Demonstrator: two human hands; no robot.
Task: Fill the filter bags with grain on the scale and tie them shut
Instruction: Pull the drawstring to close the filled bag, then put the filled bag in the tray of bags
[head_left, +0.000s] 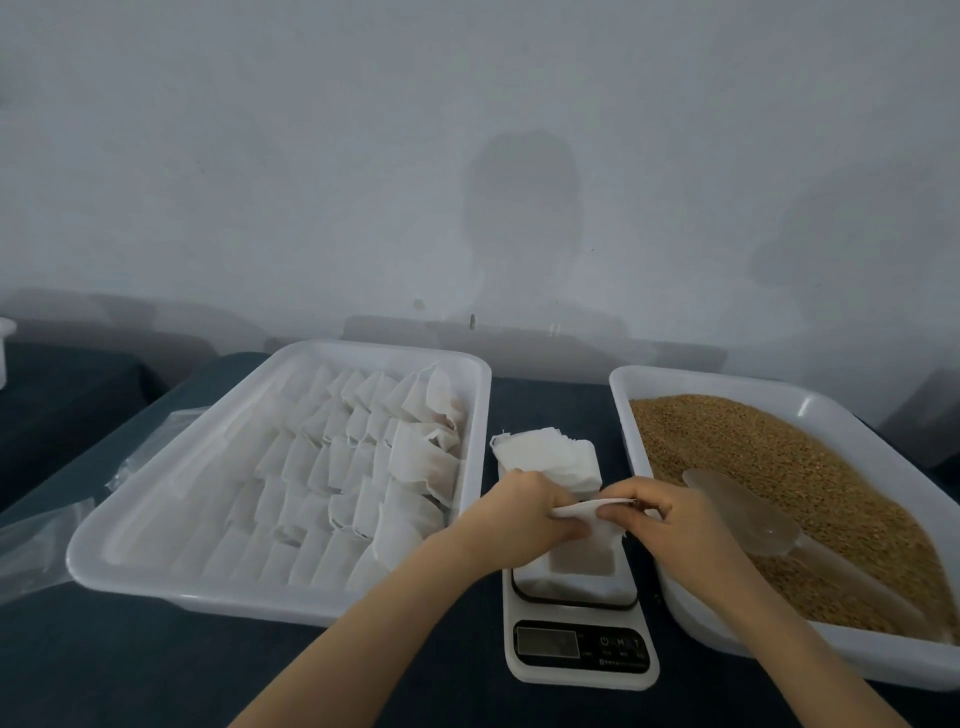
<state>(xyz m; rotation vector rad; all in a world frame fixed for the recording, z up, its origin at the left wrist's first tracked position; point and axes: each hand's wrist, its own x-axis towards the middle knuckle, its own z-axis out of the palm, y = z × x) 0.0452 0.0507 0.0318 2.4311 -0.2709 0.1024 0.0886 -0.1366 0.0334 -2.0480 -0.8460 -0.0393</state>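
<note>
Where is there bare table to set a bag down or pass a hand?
Free: dark tabletop in front of the left tray, left of the scale; a smaller patch behind the stack of empty bags, beside the grain tray. Crowded: the centre, where left hand and right hand hold a filter bag over the scale.

Head-worn wide-angle view looks forward and down, close over the table (156, 675); wall (311, 156) above.

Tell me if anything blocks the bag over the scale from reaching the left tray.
Nothing visible does. The left hand and right hand hold the filter bag over the scale; only the raised rim of the left tray lies between. The stack of empty bags sits behind, off the path.
</note>
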